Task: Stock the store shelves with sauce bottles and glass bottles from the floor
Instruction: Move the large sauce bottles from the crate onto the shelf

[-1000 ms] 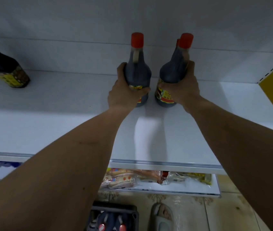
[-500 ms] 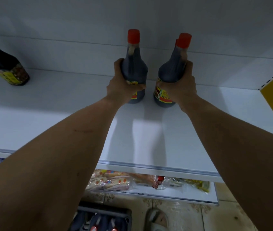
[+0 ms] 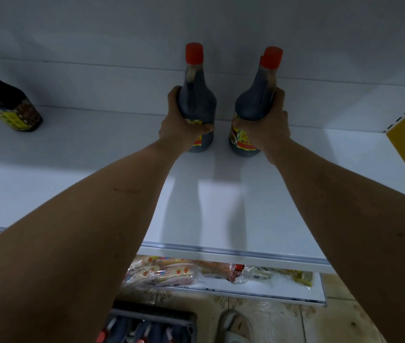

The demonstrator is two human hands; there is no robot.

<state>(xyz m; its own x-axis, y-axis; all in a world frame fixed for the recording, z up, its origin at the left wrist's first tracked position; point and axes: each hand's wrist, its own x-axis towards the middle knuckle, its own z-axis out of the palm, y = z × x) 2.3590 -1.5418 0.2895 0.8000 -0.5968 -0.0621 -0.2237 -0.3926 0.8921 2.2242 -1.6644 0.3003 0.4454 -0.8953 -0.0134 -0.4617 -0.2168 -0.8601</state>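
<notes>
Your left hand (image 3: 180, 125) is wrapped around one red-capped sauce bottle (image 3: 197, 100), fingers curled round its body; your right hand (image 3: 264, 127) grips another sauce bottle (image 3: 253, 100). Both stand at the back of the white shelf (image 3: 221, 194), bases apparently touching it, though hard to tell.

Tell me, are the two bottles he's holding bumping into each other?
Apart. The head view shows a clear strip of white shelf between the left bottle and the right bottle, all the way up from their bases to their red caps.
</notes>
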